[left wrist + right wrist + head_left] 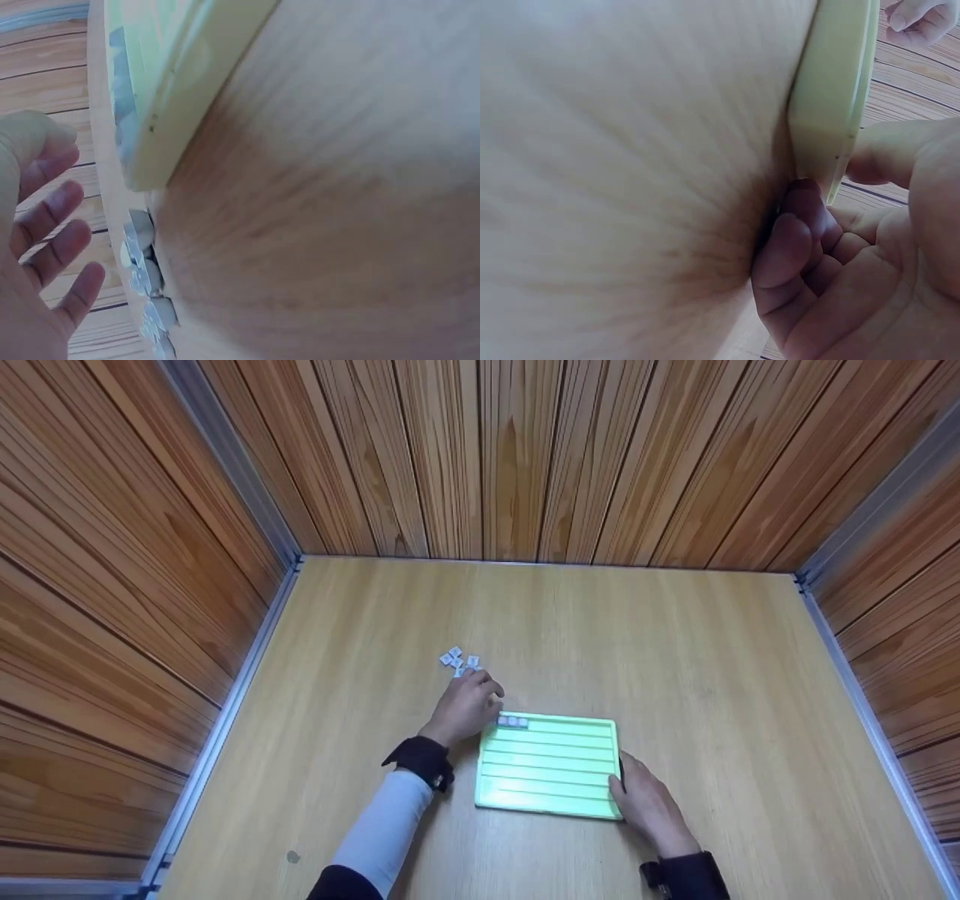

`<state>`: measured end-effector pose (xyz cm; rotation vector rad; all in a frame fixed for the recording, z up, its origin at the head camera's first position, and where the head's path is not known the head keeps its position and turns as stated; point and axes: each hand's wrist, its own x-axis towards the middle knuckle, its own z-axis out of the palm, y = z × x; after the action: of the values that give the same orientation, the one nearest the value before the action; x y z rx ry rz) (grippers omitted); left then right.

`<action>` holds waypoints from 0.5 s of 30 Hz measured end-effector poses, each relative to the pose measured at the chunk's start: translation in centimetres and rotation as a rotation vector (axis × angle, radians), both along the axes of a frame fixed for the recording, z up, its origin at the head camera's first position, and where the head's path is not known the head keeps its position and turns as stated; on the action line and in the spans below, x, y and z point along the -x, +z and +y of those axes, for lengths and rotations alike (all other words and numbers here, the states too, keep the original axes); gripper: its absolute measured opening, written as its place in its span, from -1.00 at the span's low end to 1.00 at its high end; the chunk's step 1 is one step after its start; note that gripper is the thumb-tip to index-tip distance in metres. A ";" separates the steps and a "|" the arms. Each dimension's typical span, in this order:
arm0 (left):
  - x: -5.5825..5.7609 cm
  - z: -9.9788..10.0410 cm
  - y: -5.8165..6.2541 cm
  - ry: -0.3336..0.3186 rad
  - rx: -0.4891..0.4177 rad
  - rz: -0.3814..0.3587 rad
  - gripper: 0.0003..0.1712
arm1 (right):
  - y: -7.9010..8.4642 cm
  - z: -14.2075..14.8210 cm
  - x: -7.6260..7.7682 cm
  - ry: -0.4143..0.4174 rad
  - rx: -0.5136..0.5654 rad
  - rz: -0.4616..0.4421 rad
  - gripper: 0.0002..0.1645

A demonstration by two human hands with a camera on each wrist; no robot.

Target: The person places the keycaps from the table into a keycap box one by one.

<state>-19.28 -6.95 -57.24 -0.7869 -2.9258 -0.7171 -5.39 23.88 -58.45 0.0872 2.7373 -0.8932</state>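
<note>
A light green ridged tray (pixel 551 776) lies on the table, with several small pale tiles (pixel 513 721) in a row at its far left corner. My left hand (pixel 466 705) hovers beside that corner, over the near side of a loose group of small marked tiles (pixel 453 658). In the left wrist view the fingers (pixel 56 247) are spread and gently bent, with nothing visible between them; loose tiles (pixel 154 274) lie beyond. My right hand (pixel 649 802) grips the tray's near right edge, thumb on the rim and the other fingers (pixel 791 244) curled low against its side.
The wooden table (pixel 360 675) is bounded by plank walls (pixel 517 465) at the back and both sides, with grey metal strips (pixel 225 735) along the side edges. A small dark round mark (pixel 293 856) shows on the tabletop at the near left.
</note>
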 end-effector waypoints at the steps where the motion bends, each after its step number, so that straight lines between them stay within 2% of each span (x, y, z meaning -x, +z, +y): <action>1: 0.0 -0.1 -0.1 0.026 -0.002 0.013 -0.82 | 0.0 0.0 0.0 0.000 -0.001 0.002 -0.34; 5: 0.3 -0.4 -0.4 0.124 -0.008 0.066 -0.81 | 0.1 -0.1 -0.1 0.001 -0.007 0.005 -0.34; 11: 0.7 -1.3 -0.9 0.240 0.005 -0.034 -0.77 | 0.1 -0.1 0.0 -0.004 -0.017 -0.021 -0.34; 15: 0.9 -1.8 -1.2 0.303 -0.014 -0.064 -0.74 | 0.2 -0.1 0.1 -0.004 -0.011 -0.029 -0.35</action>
<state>-20.22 -8.80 -58.45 -0.3109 -2.9942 -0.7441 -5.46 23.78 -58.25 0.1064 2.7163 -0.8711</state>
